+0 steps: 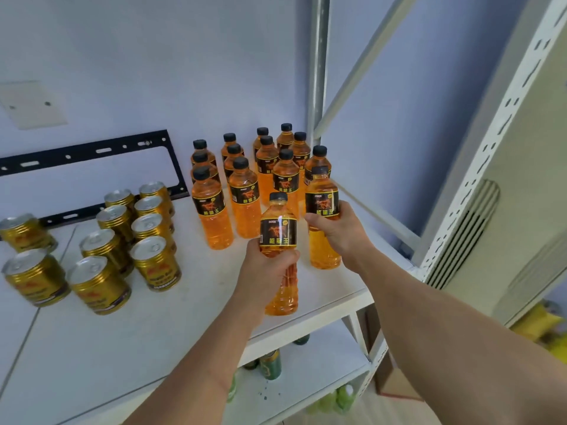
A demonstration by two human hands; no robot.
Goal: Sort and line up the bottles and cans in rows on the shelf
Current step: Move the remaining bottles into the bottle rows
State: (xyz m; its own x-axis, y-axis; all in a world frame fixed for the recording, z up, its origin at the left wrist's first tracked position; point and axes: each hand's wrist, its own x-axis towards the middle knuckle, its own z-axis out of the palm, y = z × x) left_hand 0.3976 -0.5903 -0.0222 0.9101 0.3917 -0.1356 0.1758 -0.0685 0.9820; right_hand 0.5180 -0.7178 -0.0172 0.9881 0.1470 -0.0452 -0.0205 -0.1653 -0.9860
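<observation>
White shelf (129, 338) boards on a metal frame stand against a pale blue wall (153, 56), with a lower shelf (294, 384) visible beneath the front edge carrying green cans and bottles too blurred to tell apart. Nearest the front edge, the left hand (264, 271) has its grip clamped around the middle of an orange bottle (279, 253), fingers wrapped just below the black label; whether its base touches the shelf cannot be told. Just beside it, toward the right edge, the right hand (334, 231) grips a second orange bottle (323, 219) around its label, and this one stands upright with its base on the shelf. Behind both hands, toward the back right corner, more orange bottles (245, 191) with black caps stand upright in rough rows running to the wall. Toward the left edge, well apart from the bottles, gold cans (129, 240) stand upright in loose rows, silver tops up. Behind the cans, a black metal bracket (92, 167) leans against the wall. Beyond the right edge stands a perforated white upright (497, 133).
</observation>
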